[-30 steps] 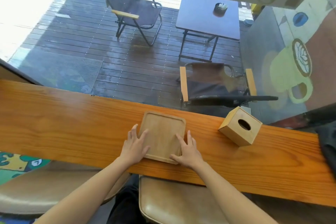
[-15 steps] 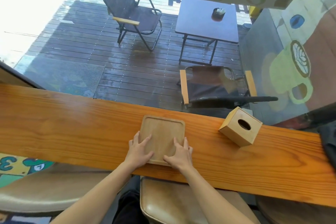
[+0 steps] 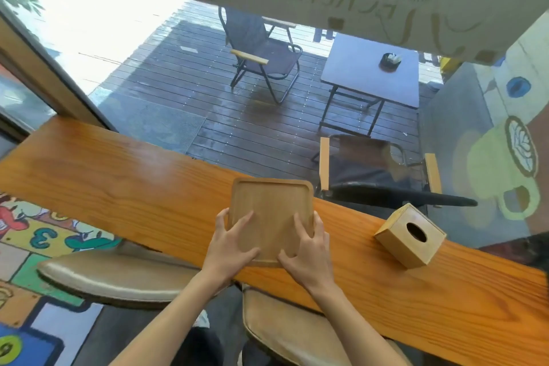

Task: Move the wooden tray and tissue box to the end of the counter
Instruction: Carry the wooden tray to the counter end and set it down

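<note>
A square wooden tray [image 3: 271, 205] with rounded corners sits over the middle of the long wooden counter [image 3: 118, 184], its far edge tipped up toward the window. My left hand [image 3: 230, 246] grips its near left corner, thumb on the tray's inner face. My right hand [image 3: 309, 249] grips the near right corner the same way. A wooden cube tissue box [image 3: 410, 236] with a round hole on top stands on the counter to the right of the tray, apart from both hands.
The counter runs along a window, ending at the left by a wooden frame [image 3: 44, 74]. Two padded stools [image 3: 118, 279] stand under the counter's near edge. Folding chairs and a table are outside on the deck.
Both hands slid from lying flat on the tray to gripping its near corners. The tray's far edge has risen off the counter. The view has swung toward the left.
</note>
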